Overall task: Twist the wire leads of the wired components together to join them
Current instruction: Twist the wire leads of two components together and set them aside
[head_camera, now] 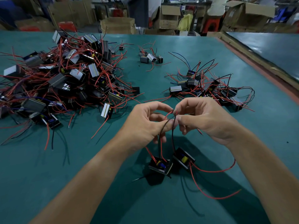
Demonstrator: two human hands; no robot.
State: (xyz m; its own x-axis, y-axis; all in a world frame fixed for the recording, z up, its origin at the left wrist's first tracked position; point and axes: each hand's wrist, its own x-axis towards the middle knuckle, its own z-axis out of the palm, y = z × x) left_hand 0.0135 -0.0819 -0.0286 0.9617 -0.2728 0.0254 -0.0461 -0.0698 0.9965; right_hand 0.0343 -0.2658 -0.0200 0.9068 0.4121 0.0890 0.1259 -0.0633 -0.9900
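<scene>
Two small black wired components hang just above the green mat below my hands: the left component (160, 165) and the right component (183, 158). Their black and red wire leads (172, 125) rise to my fingertips. My left hand (145, 125) pinches the leads between thumb and forefinger. My right hand (205, 120) pinches the same lead ends from the other side, and the fingertips of the two hands meet. Loose red leads (215, 171) trail off the right component to the right.
A big heap of the same components (64, 78) with tangled red wires fills the left of the green mat (80, 167). A smaller pile (208, 89) lies right of centre, a few units (150, 58) farther back. Cardboard boxes (117, 25) stand behind the table.
</scene>
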